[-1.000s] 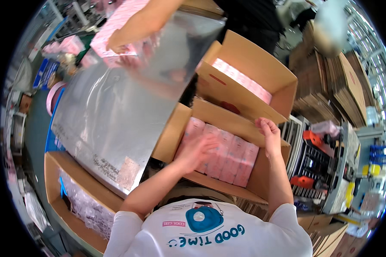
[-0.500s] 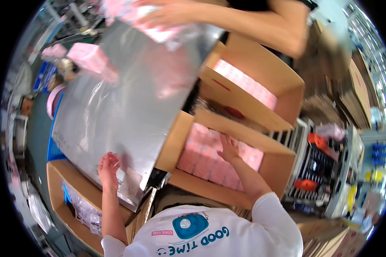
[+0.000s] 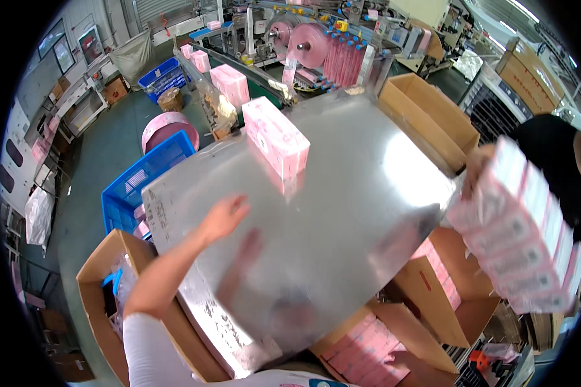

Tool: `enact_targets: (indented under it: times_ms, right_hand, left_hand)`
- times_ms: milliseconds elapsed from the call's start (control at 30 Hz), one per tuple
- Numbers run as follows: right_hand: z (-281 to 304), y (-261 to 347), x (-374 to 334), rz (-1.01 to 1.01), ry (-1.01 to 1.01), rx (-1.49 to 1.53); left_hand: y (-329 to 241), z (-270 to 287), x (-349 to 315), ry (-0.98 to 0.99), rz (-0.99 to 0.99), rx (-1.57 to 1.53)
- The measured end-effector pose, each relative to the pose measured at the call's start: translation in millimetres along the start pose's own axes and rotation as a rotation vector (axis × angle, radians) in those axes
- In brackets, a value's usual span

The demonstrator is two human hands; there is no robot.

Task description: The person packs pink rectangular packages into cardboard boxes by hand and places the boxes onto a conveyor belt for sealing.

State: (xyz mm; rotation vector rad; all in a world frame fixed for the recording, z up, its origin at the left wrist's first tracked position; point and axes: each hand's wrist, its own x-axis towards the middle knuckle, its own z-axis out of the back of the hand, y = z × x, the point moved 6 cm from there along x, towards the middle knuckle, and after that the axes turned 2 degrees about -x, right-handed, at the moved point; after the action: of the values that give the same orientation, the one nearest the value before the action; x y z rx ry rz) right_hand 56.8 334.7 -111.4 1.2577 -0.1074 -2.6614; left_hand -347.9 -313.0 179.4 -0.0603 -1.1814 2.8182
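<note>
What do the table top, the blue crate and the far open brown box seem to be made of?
Table top: likely metal, smooth and shiny; it mirrors the pink pack.
Blue crate: probably plastic, evenly coloured, with a slotted wall.
Brown box: apparently cardboard, matte, with thin flat walls.

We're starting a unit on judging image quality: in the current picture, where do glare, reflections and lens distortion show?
Head view: white glare washes out the right part of the metal tabletop; head view: that surface mirrors the pink pack standing on it and, more blurrily, the left hand; head view: the fisheye lens leaves curved black borders.
</note>
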Motion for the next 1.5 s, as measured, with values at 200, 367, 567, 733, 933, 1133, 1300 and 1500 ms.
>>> enact_targets:
  times_ms: [200, 367, 567, 733, 933, 1133, 1300, 1500]
  right_hand:
    - [425.6, 272.9, 31.0, 0.214, -0.220, 0.746]
    - [569.6, 309.9, 68.2, 0.299, -0.570, 0.563]
    - [592.2, 290.8, 184.1, 0.092, -1.033, 0.440]
    - [592.8, 297.2, 197.5, 0.158, -0.982, 0.726]
    - [573.6, 284.5, 205.7, 0.075, -0.681, 0.900]
    - [488.5, 397.0, 144.8, 0.226, -0.038, 1.080]
    - [445.3, 497.7, 145.4, 0.557, 0.145, 1.158]
    - [575.2, 587.4, 181.9, 0.874, -0.528, 0.361]
  left_hand:
    - [-16.7, -6.8, 224.9, -0.201, -0.082, 0.467]
    - [-59.8, -88.2, 168.7, -0.211, -0.442, 0.410]
    - [-90.8, -6.2, 223.7, -0.411, -0.550, 0.150]
    - [17.0, 20.0, 281.9, -0.239, 0.061, 0.454]
    - [-48.3, -49.9, 168.4, -0.096, -0.460, 0.543]
    - [-47.1, -22.5, -27.4, 0.007, -0.465, 0.377]
    - [1.9, 39.7, -110.1, 0.080, -0.025, 0.550]
    - [47.4, 93.2, -158.9, -0.230, 0.089, 0.635]
